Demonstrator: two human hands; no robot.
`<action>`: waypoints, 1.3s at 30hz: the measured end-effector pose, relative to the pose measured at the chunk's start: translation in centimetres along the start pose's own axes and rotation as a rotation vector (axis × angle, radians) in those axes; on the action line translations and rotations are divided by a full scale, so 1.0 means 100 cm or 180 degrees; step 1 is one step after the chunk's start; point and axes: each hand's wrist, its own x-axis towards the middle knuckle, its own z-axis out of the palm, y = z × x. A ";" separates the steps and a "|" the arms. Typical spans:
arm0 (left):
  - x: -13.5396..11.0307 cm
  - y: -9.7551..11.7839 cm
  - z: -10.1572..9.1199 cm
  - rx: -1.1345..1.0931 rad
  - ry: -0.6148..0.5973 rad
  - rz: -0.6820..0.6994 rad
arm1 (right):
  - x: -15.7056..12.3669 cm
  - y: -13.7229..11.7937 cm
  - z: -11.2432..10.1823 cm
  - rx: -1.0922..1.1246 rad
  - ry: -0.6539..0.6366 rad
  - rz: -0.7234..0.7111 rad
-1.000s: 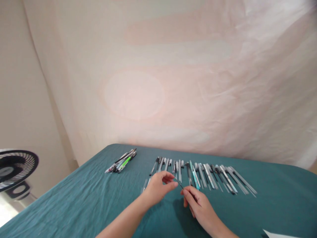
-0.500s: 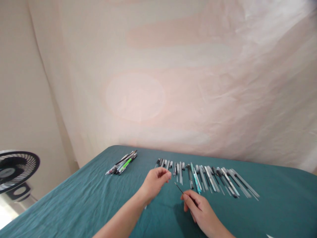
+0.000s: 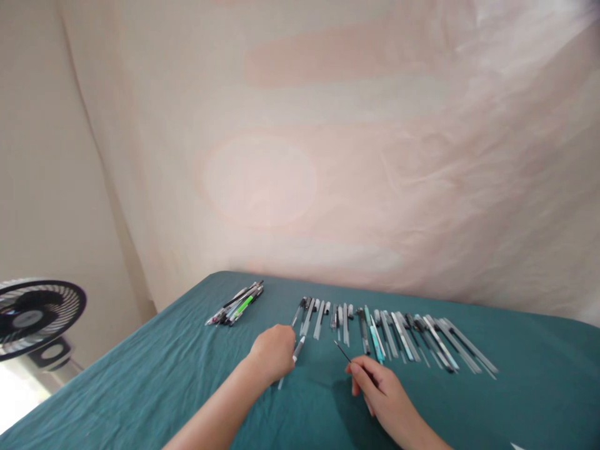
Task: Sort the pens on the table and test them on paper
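Observation:
My right hand pinches a thin dark pen refill that points up and to the left over the teal cloth. My left hand rests lower left of it, fingers curled round a clear pen barrel lying on the cloth. Just beyond both hands runs a row of taken-apart pens, with barrels, caps and refills laid side by side. A bundle of whole pens, one of them green, lies at the far left of the table.
The table is covered by a teal cloth. A pale draped sheet hangs close behind it. A standing fan is off the table's left edge. A white corner shows at the bottom right.
My left hand has let go of the refill's tip, dropped left and down to the cloth, and closed on the clear barrel. My right hand keeps the refill.

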 end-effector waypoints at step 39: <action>0.009 0.019 0.021 0.0394 0.0413 -0.0211 | 0.000 -0.003 -0.001 -0.0161 -0.0018 0.0015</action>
